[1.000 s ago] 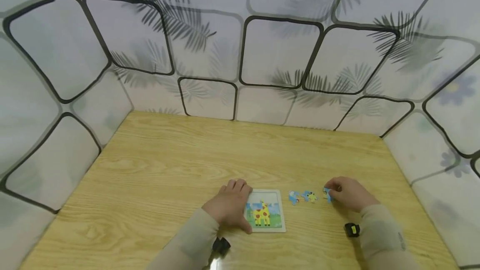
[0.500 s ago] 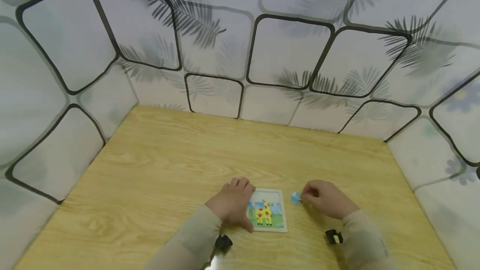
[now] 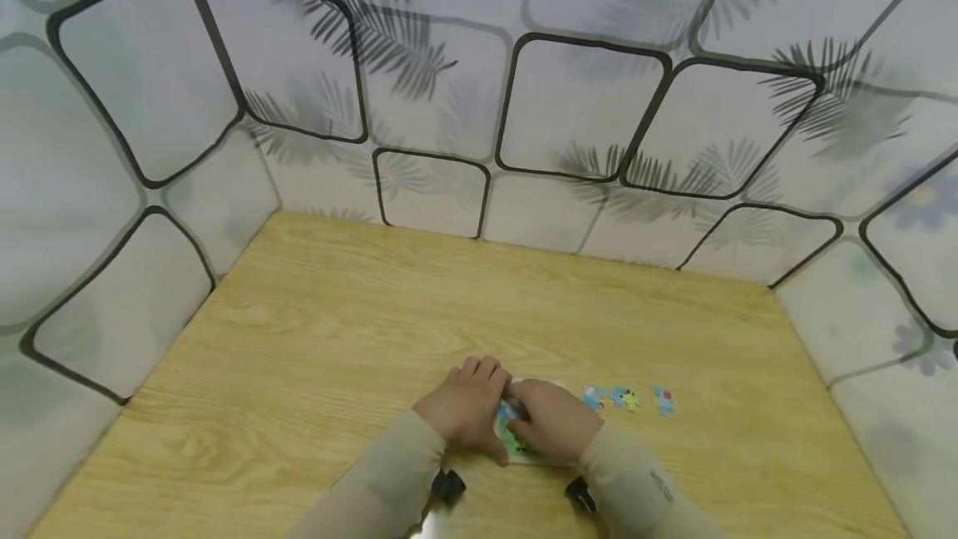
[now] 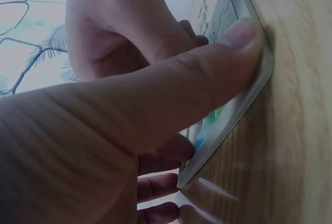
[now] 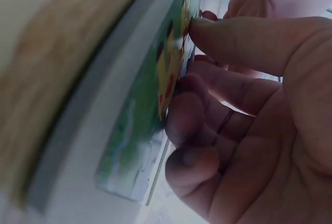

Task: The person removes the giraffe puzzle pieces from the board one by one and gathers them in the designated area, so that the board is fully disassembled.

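Note:
A pale-framed jigsaw tray (image 3: 535,462) with a giraffe picture lies on the table, mostly covered by both hands in the head view. My left hand (image 3: 467,407) holds its left side, with the thumb (image 4: 241,37) over one corner and the fingers at the far corner. Over the picture is my right hand (image 3: 555,420), its fingers curled. In the right wrist view its thumb tip touches the giraffe picture (image 5: 168,71); whether it pinches a piece I cannot tell. Right of the tray lie a blue-and-white puzzle piece (image 3: 592,397), a blue-and-yellow one (image 3: 625,398) and another blue one (image 3: 663,400).
The wooden table (image 3: 337,314) reaches back to a patterned wall covering (image 3: 427,106) on three sides. Black devices (image 3: 447,487) hang under both wrists, close over the table.
My right hand has let go of the rightmost puzzle piece, passed over the other loose pieces and moved left onto the tray. The left hand keeps its place. The head view has shifted slightly.

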Demonstrator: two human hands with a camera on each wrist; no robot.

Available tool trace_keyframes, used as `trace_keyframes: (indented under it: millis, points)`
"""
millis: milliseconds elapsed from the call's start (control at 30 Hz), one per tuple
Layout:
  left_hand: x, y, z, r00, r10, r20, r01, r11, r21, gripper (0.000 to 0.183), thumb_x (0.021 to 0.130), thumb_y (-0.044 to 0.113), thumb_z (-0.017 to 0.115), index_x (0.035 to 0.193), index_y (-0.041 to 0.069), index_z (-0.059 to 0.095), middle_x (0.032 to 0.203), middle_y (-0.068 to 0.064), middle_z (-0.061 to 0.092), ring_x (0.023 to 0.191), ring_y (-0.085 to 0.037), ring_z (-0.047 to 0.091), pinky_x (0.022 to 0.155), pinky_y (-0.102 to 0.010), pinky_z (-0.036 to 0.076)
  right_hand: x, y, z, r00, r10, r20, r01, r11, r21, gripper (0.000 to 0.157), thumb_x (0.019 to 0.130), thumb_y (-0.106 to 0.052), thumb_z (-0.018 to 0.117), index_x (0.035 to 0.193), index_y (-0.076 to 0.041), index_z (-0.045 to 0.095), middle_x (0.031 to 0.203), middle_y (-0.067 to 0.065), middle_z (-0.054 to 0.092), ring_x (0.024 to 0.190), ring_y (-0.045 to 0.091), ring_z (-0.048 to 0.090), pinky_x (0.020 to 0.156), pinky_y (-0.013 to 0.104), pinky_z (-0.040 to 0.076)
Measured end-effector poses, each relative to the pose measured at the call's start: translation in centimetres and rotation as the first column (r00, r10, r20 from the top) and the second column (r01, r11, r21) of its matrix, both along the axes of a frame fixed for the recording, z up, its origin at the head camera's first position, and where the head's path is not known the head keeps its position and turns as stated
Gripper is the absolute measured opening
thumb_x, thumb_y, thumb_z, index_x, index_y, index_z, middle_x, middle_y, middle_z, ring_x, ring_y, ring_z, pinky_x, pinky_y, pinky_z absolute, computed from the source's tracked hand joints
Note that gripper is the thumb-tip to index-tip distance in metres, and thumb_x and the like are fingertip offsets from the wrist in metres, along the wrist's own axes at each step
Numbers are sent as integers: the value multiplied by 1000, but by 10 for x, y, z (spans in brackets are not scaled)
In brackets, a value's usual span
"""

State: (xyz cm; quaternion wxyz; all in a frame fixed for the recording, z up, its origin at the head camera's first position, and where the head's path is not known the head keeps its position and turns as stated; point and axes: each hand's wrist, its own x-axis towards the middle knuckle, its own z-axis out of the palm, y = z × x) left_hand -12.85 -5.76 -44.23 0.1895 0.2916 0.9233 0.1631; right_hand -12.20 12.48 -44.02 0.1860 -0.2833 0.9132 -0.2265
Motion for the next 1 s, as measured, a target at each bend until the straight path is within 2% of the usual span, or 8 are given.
trace_keyframes:
  millis: [233, 400, 567, 733, 833, 1000]
  points:
    - [-3, 0, 1, 1000, 3, 2, -3, 1000, -10, 89, 65, 58, 89, 133, 17, 48, 121, 4, 41, 107, -17, 36, 88, -33, 36, -6, -3, -1, 999, 1, 32, 1, 999, -43, 17, 91, -8, 71, 108, -11, 67, 73, -8, 52, 63, 6, 46, 59, 25, 41]
    - [-1, 0, 4, 1000, 1, 6, -1, 1000, 1, 80, 65, 56, 90, 123, 20, 49, 116, 5, 39, 105, -17, 35, 86, -33, 35, -6, -7, 0, 996, -60, 63, 62, 997, -40, 14, 89, -7, 72, 101, -9, 65, 74, -6, 53, 65, 9, 47, 59, 26, 39]
    - [0, -1, 6, 1000, 6, 10, -6, 1000, 5, 81, 64, 55, 91, 124, 19, 49, 116, 5, 40, 104, -17, 35, 86, -34, 36, -4, -11, 1, 985, -133, 106, 138, 990, -36, 16, 86, -6, 74, 97, -9, 64, 80, 0, 51, 72, 16, 47, 63, 30, 37]
    - [0, 0, 4, 1000, -2, 4, 2, 1000, 9, 87, 63, 55, 91, 129, 16, 50, 119, 3, 42, 106, -18, 36, 88, -35, 36, -3, -11, -2, 987, -129, 91, 136, 989, -67, 10, 85, -4, 73, 87, -11, 66, 86, 0, 53, 78, 16, 49, 70, 33, 42]
    - [0, 1, 3, 1000, 0, 4, 0, 1000, 14, 87, 63, 55, 92, 129, 16, 50, 119, 3, 43, 105, -18, 36, 87, -35, 36, -2, -10, -6, 990, -124, 67, 129, 988, -84, 8, 85, -6, 72, 90, -9, 66, 86, 0, 54, 77, 15, 48, 69, 32, 43]
    - [1, 2, 1, 1000, 7, 19, -8, 1000, 19, 84, 63, 55, 92, 126, 18, 50, 119, 4, 42, 105, -17, 36, 88, -34, 36, 0, -10, -7, 987, -151, 58, 155, 985, -73, 27, 85, -14, 76, 107, -5, 65, 85, 2, 52, 73, 15, 47, 64, 30, 40]
